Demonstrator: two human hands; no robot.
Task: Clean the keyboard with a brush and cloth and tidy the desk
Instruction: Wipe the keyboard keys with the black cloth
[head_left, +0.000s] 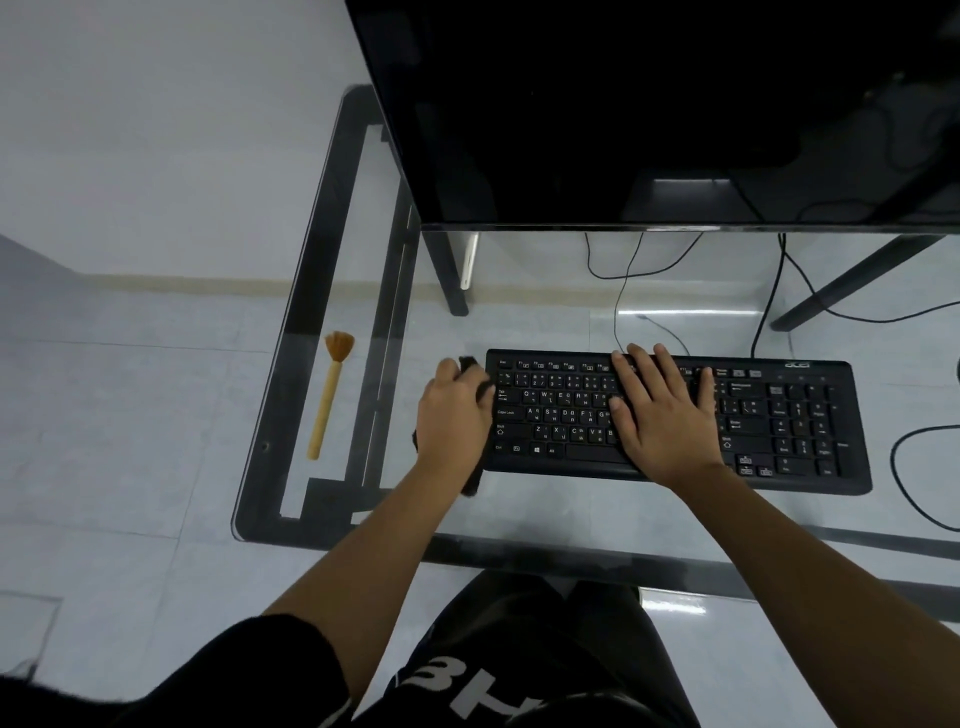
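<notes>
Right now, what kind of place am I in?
Most likely a home or small office computer workstation. A black keyboard lies on a glass desk, a dark monitor stands behind it, and cables trail to a pale tiled floor below.

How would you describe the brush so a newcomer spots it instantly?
Start at the glass desk and its black keyboard, then look past the keyboard's left end to the desk's left edge. The brush lies there alone, untouched: a pale wooden stick with an orange-brown bristle tuft pointing away, the only warm-coloured item.
</notes>
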